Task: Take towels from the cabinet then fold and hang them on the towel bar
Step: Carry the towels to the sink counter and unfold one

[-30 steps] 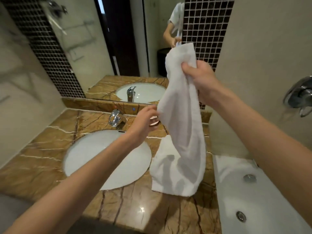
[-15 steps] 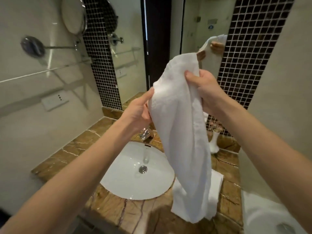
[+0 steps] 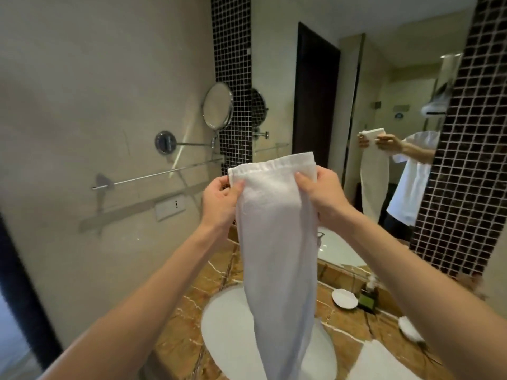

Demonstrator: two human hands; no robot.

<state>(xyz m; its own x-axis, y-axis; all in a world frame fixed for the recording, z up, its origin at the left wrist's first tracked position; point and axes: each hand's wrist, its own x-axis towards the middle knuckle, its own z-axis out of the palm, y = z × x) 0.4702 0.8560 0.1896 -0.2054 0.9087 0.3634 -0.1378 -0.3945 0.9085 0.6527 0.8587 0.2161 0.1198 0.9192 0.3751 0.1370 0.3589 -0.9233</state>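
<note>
Above the sink point(image 3: 227, 325), folded white towel point(image 3: 277, 242) is pinched at top corners by left hand point(image 3: 219, 198) and right hand point(image 3: 321, 193); draping over towel bar point(image 3: 164, 174) is judged next.

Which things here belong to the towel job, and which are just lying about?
Job: towel, gripped at its top corners by left hand and right hand; towel bar; second towel on the counter.
Lying about: sink, round mirror, white dish, wall socket.

A bathroom: marble vanity point(image 3: 175, 344), basin point(image 3: 227, 325), wall mirror point(image 3: 356, 105), towel bar point(image 3: 164, 175).
</note>
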